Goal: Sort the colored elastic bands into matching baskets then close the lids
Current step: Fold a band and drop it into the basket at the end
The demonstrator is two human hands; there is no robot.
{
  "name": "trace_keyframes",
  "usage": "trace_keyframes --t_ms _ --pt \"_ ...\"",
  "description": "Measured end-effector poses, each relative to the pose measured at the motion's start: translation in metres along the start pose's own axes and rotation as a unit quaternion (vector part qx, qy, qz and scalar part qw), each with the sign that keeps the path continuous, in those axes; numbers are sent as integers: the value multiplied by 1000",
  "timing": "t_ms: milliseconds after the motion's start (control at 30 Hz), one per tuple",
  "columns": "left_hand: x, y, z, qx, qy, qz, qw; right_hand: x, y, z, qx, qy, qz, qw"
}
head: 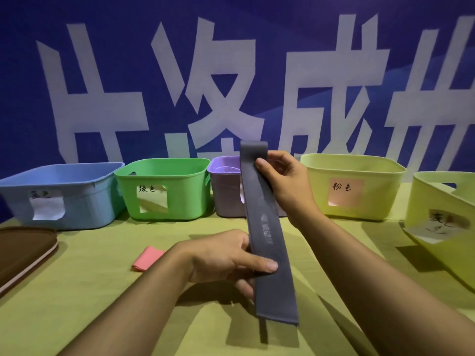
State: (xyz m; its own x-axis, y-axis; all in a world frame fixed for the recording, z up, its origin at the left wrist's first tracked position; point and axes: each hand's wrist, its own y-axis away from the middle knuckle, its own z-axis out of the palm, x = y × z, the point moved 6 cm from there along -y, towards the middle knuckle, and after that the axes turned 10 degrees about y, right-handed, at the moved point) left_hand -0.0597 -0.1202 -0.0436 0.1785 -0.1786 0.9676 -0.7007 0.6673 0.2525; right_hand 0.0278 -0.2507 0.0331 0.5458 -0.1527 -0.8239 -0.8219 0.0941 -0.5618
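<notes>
Careful: your left hand (226, 258) and right hand (282, 173) both pinch the grey band (264, 227), held up before the purple basket (226, 186). Dropped there, it missorts; the grey-labelled basket (442, 222) sits far right of it.

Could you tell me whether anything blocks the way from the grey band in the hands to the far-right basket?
Nothing visible does. The grey band is held up between the left hand and right hand, above the table. The far-right basket is tilted, its lid off, with only bare tablecloth between.
</notes>
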Motion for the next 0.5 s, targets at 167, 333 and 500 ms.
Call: trace_keyframes --t_ms 167,333,500 --pt "-25 0 -11 80 -121 -50 988 33 20 10 -23 -1 42 999" --pt "-8 6 -17 167 -382 -22 909 49 26 10 -8 -3 69 998" --pt "-7 16 -21 199 -431 -83 876 46 20 14 -6 2 70 997"
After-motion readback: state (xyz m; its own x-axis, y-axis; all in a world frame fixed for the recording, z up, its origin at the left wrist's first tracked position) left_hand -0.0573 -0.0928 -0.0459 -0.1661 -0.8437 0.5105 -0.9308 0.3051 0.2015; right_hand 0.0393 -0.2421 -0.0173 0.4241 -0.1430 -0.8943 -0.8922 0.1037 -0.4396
